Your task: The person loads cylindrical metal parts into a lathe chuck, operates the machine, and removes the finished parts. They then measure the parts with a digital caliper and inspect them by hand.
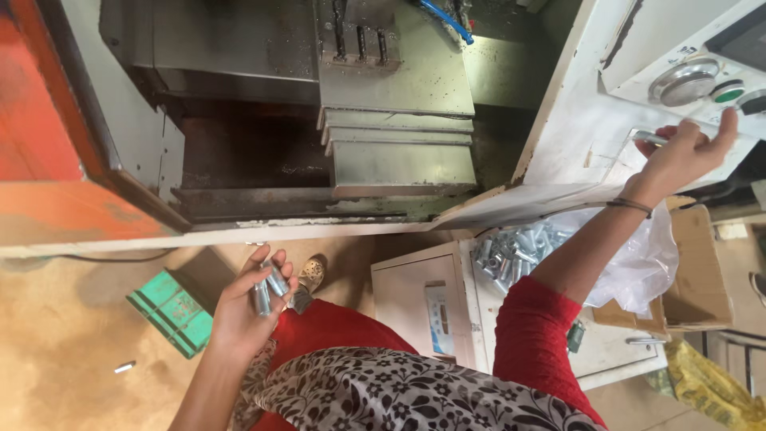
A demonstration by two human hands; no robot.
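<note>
My left hand [249, 307] is held low in front of me, palm up, closed around a few short silver metal cylinders [269, 289]. My right hand [685, 152] is raised to the machine's white control panel [686, 48]. It holds one metal cylinder [650, 137] between thumb and fingers while the index finger touches the panel next to a green button [728, 94] and a round metal knob [684, 83]. A thin bracelet sits on that wrist, and the sleeve is red.
The open machine bay [335, 136] with grey metal covers fills the upper middle, with an orange door [56, 136] at the left. A white cabinet [423, 311] carries a pile of metal cylinders [511, 251], a plastic bag and a cardboard box [698, 263]. A green crate [171, 311] and a loose cylinder [124, 367] lie on the floor.
</note>
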